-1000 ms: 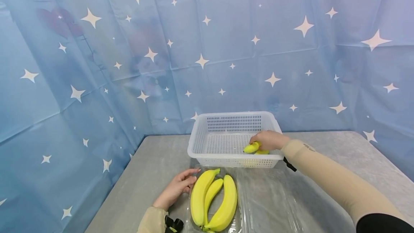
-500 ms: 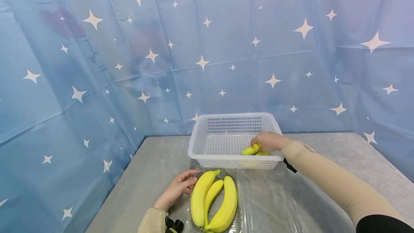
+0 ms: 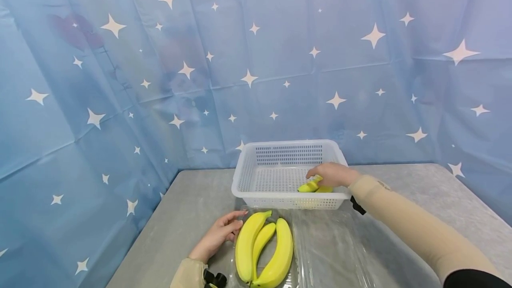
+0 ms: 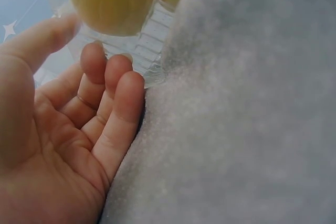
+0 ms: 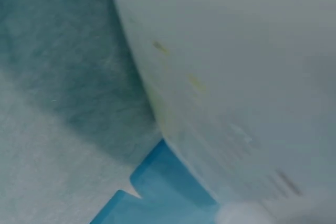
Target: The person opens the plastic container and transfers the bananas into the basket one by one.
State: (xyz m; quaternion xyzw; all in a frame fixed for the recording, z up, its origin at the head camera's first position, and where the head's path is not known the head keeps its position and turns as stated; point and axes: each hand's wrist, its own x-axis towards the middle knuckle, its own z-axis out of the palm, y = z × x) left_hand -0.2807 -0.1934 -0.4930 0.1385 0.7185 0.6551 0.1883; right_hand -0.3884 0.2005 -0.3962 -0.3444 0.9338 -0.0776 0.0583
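In the head view my right hand (image 3: pixel 330 174) reaches over the front rim of a white perforated plastic basket (image 3: pixel 288 194) and grips a small yellow banana (image 3: pixel 309 186). More yellow (image 3: pixel 325 189) shows just under that hand. The right wrist view catches only the basket's outer wall (image 5: pixel 220 77), blurred; the hand is hidden there. My left hand (image 3: pixel 219 233) rests at the left edge of a clear plastic clamshell box (image 3: pixel 296 274). Its loosely bent fingers (image 4: pixel 93 64) touch the box's side. Inside the box lie several bananas (image 3: pixel 249 248), side by side.
The box's clear lid (image 3: pixel 332 248) lies folded out flat to the right. The basket stands behind the box on a grey table (image 3: pixel 180 203). A blue star-patterned curtain (image 3: pixel 280 48) hangs along the table's back and left sides.
The small banana in the basket has shifted slightly left, and my right hand's fingers have spread a little around it. My left hand and the box stay in place.
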